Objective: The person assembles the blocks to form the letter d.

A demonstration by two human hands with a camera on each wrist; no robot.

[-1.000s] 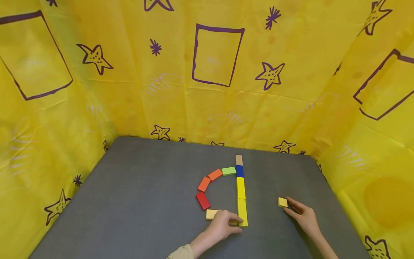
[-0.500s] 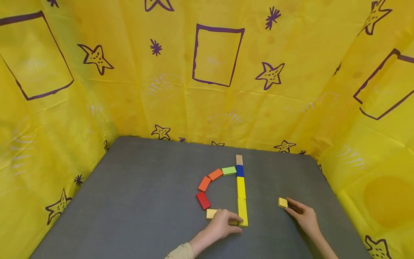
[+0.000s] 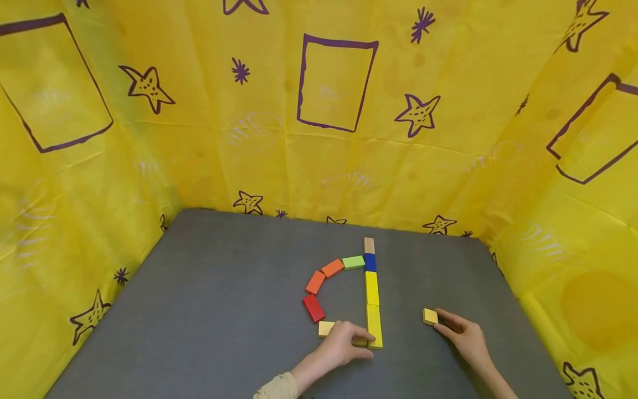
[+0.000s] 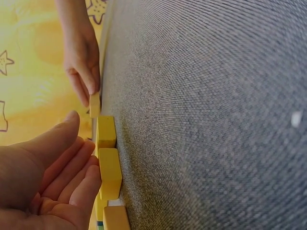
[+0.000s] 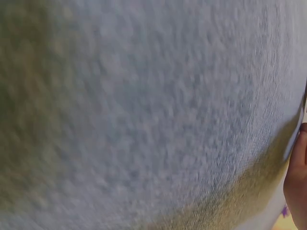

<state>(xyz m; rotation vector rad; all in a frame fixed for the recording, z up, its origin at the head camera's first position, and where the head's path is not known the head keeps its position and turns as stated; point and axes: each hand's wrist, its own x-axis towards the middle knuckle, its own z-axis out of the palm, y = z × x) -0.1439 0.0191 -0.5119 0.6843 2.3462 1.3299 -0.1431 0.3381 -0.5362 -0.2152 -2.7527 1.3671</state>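
Observation:
In the head view my right hand (image 3: 467,339) pinches a small pale yellow block (image 3: 430,317) between thumb and fingers, right of a column of blocks. My left hand (image 3: 340,344) lies at the near end of that column, fingertips at the lower yellow block (image 3: 374,327). Its thumb stands apart from the blocks in the left wrist view, the fingers loosely bent against a yellow block (image 4: 111,173). A pale block (image 3: 326,329) shows behind the left hand, and another beside it is mostly hidden. The right wrist view catches only part of the right hand (image 5: 297,184) at its edge.
Above the lower yellow block run another yellow block (image 3: 371,288), a blue block (image 3: 370,262) and a tan block (image 3: 369,245). A green block (image 3: 353,262), two orange blocks (image 3: 315,282) and a red block (image 3: 313,308) curve leftward. Yellow cloth walls (image 3: 224,138) surround the grey tabletop (image 3: 214,299).
My right hand has moved a little to the left, carrying the small pale yellow block toward the column. The left hand and the laid blocks have stayed in place.

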